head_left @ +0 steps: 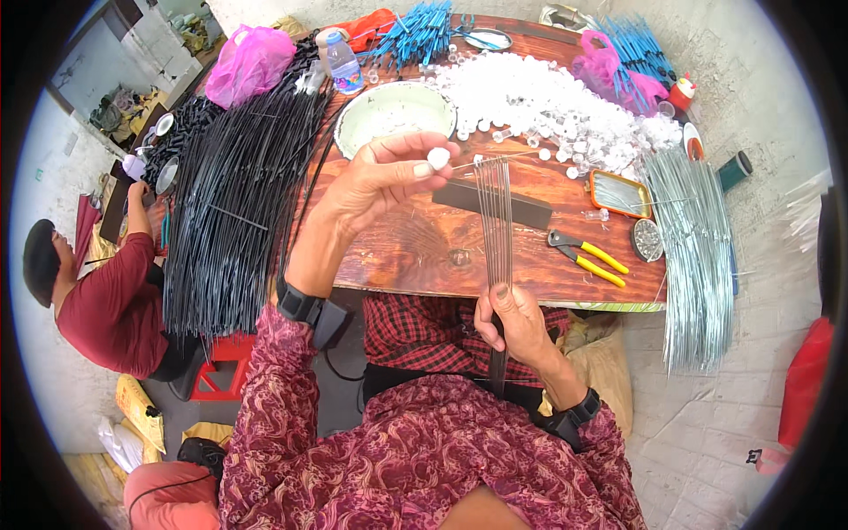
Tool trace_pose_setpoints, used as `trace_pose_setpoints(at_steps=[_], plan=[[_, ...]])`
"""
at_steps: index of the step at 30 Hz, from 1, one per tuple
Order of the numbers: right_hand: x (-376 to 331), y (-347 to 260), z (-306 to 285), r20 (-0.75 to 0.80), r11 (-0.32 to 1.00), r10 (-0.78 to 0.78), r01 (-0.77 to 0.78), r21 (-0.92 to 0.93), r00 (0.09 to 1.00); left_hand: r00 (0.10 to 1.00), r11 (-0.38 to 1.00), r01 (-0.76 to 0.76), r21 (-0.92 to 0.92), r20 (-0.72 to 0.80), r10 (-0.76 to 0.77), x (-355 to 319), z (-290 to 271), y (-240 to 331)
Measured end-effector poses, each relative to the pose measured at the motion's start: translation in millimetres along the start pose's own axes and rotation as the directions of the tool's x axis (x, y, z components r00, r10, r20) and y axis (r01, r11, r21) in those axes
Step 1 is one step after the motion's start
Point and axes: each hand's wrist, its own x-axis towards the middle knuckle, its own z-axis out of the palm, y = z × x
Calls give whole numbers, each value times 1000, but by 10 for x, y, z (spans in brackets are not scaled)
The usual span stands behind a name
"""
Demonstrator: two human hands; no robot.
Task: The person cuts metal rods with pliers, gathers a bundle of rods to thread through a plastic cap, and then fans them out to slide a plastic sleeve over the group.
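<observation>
My left hand [389,172] is raised over the table, thumb and fingers pinching a small white plastic cap [438,159]. Below and to the right, my right hand [519,325] is wrapped round a bundle of thin metal rods [495,212], held upright with their upper ends spread slightly. The bundle's top is near my left fingertips. A thin rod or wire runs sideways there, and I cannot make out whether it is in my left hand. A dark flat bar [530,212] lies on the table behind the bundle.
A heap of white caps [548,97] covers the back of the wooden table [397,252]. Black rods [234,212] lie left, silver rods [693,256] right. Yellow-handled pliers [587,258], an orange-rimmed tray [620,194] and a pale basin [393,115] stand nearby. Another person [110,300] sits at left.
</observation>
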Motion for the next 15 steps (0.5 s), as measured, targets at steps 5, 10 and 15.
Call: trace_pose_setpoints(at_steps=[5, 10, 15], plan=[[34, 26, 43, 25, 1000, -14, 14, -26, 1000, 999, 996, -2, -87, 54, 6, -114, 133, 33], [30, 53, 33, 11, 999, -33, 33, -21, 999, 999, 999, -40, -21, 3, 40, -110, 153, 2], [11, 43, 10, -23, 1000, -23, 23, -13, 999, 999, 996, -34, -79, -36, 32, -83, 159, -87]])
